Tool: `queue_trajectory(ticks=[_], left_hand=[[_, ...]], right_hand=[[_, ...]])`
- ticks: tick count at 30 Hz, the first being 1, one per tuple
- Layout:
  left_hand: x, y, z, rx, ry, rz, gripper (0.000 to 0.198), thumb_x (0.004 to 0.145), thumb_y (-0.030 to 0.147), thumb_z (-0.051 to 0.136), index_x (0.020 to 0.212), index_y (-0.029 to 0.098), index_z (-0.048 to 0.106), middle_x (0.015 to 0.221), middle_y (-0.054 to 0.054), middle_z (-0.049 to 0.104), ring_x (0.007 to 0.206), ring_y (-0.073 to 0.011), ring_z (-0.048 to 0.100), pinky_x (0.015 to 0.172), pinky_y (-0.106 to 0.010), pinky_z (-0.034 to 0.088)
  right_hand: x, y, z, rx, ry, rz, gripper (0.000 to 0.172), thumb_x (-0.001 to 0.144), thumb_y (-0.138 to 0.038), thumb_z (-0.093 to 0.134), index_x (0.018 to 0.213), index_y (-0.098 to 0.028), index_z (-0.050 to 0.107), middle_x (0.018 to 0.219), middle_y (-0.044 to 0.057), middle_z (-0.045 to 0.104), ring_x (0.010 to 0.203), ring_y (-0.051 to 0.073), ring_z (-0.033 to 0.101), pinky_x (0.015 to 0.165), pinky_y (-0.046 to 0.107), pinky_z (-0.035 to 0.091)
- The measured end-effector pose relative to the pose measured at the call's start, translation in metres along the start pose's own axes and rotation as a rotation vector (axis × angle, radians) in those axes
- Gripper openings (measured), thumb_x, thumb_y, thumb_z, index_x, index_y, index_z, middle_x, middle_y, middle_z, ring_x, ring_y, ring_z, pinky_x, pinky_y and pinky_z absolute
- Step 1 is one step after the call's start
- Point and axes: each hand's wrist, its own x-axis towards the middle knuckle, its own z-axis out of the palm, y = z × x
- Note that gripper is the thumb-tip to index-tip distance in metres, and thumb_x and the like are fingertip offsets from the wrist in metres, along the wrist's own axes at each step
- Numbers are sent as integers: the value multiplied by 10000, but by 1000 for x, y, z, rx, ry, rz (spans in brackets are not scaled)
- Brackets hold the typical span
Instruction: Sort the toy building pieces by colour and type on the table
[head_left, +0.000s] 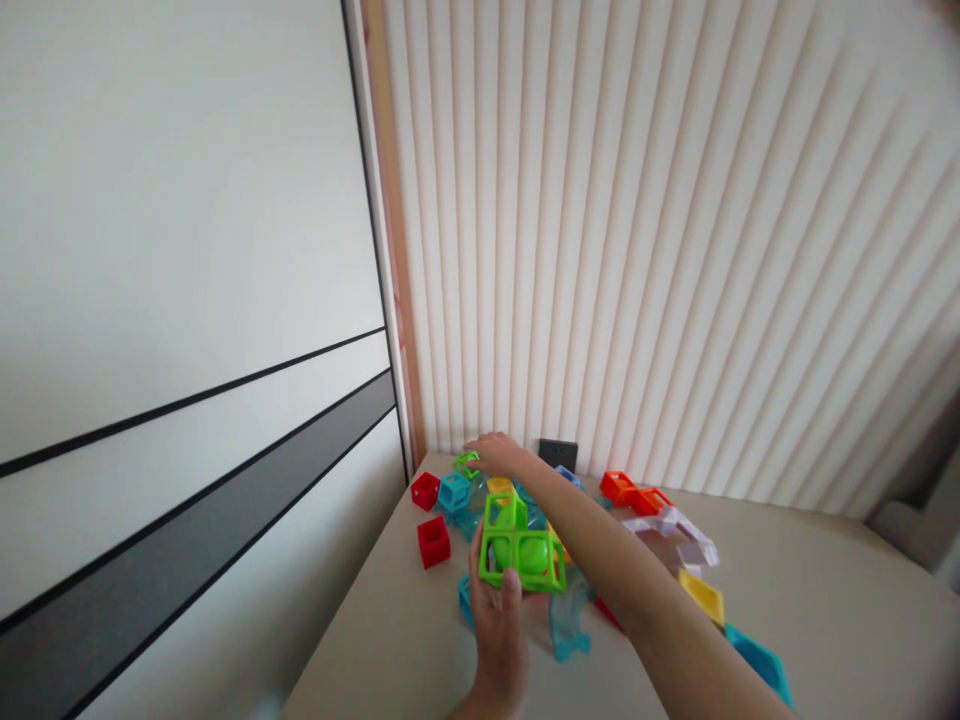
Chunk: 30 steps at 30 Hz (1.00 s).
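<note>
In my left hand (501,615) is a bright green L-shaped piece of open-framed building blocks (520,550), thumb in front and fingers behind it. Rounded green parts show inside its frames. My right arm crosses over the pile, and my right hand (496,453) is at a small green cube block (466,463) at the table's back left, its fingers over the top and the thumb side against it. Near that hand lie a light blue cube block (454,492) and a red cube block (425,490). Another red cube block (433,541) sits closer to me.
Clear blue curved track (568,622) lies right of my left hand. Farther right are orange-red blocks (619,487), pale lilac pieces (686,532), a yellow piece (703,598) and a teal piece (759,662). A ribbed wall with a black socket (558,455) stands behind the table (832,590); a white panel (187,250) borders the left.
</note>
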Motion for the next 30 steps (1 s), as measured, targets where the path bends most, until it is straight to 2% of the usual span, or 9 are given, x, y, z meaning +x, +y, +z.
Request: queue_trajectory(ticks=[4, 9, 12, 16, 19, 25, 27, 30], left_hand=[[-4, -1, 3, -127, -62, -115, 773, 861, 618, 594, 1492, 223, 387, 1434, -183, 549, 1259, -316, 597, 989, -392, 544], [-8, 6, 7, -155, -155, -125, 773, 861, 606, 596, 1506, 255, 355, 1468, -164, 521, 1274, -322, 584, 1005, -423, 536], [-7, 10, 8, -133, -191, -127, 835, 819, 651, 616, 1504, 247, 360, 1450, -177, 536, 1268, -338, 586, 987, -427, 549], [-6, 12, 8, -105, -204, -136, 830, 832, 648, 601, 1510, 241, 347, 1403, -180, 575, 1271, -331, 582, 1011, -439, 530], [-6, 13, 10, -95, -207, -134, 827, 829, 648, 605, 1502, 230, 366, 1358, -176, 610, 1234, -327, 610, 1007, -436, 531], [-7, 18, 13, -28, -212, -75, 785, 826, 627, 625, 1462, 210, 431, 1350, -170, 615, 1235, -325, 602, 1012, -409, 517], [-8, 20, 13, -10, -216, -73, 778, 827, 613, 635, 1462, 216, 424, 1377, -162, 593, 1281, -318, 566, 1041, -406, 494], [-9, 26, 13, -14, -245, -81, 793, 807, 606, 666, 1458, 225, 421, 1420, -155, 557, 1307, -315, 544, 1059, -409, 477]], right_hand=[[6, -3, 11, -39, -47, 24, 443, 904, -524, 607, 1238, -240, 675, 1186, 137, 724, 1143, 310, 646, 957, 409, 446], [6, -3, 11, -8, -35, 104, 274, 909, -341, 613, 1137, -215, 700, 1126, 133, 742, 1066, 284, 680, 916, 384, 453], [-1, -1, 6, 52, 18, 151, 226, 922, -280, 576, 1111, -228, 689, 1148, 105, 733, 1044, 250, 681, 881, 341, 453], [-18, 5, -2, 149, 117, 222, 241, 970, -300, 518, 1169, -217, 627, 1197, 109, 701, 1053, 232, 661, 861, 315, 436], [-32, 11, -5, 245, 191, 278, 239, 991, -318, 488, 1167, -190, 587, 1092, 118, 724, 985, 228, 668, 803, 296, 431], [-68, 22, -11, 515, 394, 326, 124, 936, -267, 546, 1019, -184, 587, 807, 49, 706, 752, 184, 649, 692, 267, 438], [-91, 24, -13, 621, 493, 337, 162, 936, -337, 535, 986, -188, 574, 768, 23, 677, 706, 170, 629, 661, 263, 453], [-139, 23, -15, 757, 626, 338, 298, 924, -490, 514, 972, -198, 551, 773, 9, 651, 701, 167, 619, 633, 268, 482]])
